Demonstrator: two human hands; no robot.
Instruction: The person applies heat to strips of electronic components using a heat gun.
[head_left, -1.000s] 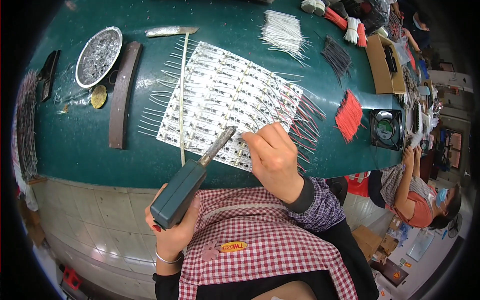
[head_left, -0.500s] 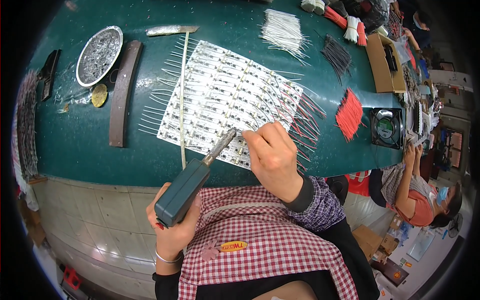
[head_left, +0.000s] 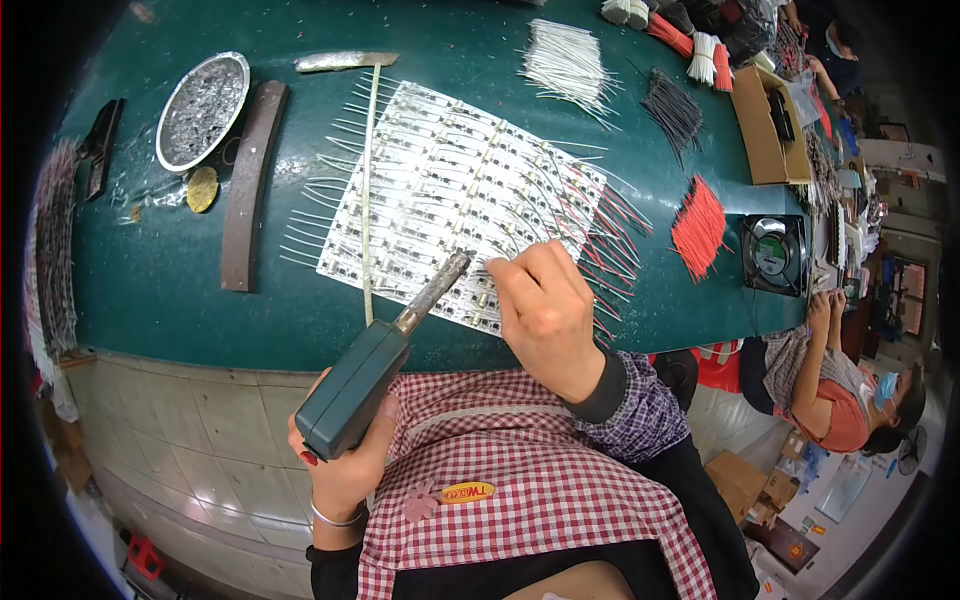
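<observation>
My left hand (head_left: 350,465) is wrapped round the dark green body of a soldering gun (head_left: 355,385). Its grey metal barrel slants up and to the right, with the tip over the lower middle of a white circuit board panel (head_left: 405,200). Just right of the tip, my right hand (head_left: 548,310) is closed in a pinch above the board, on what appears to be a thin white wire; the fingers hide most of it. Rows of small black components cover the panel. White wires stick out at its left side, red and white wires (head_left: 610,245) at its right.
A pale strip (head_left: 368,200) lies across the panel's left part. Further left are a brown bar (head_left: 252,190), a bowl of grey scraps (head_left: 203,112) and a round yellowish piece (head_left: 202,190). White (head_left: 565,62), black (head_left: 672,110) and red wire bundles (head_left: 698,230) and a fan (head_left: 773,256) lie to the right.
The soldering gun and my left hand have shifted slightly left and down, and the tip has drawn a little away from my right fingertips. My right hand stays almost in place.
</observation>
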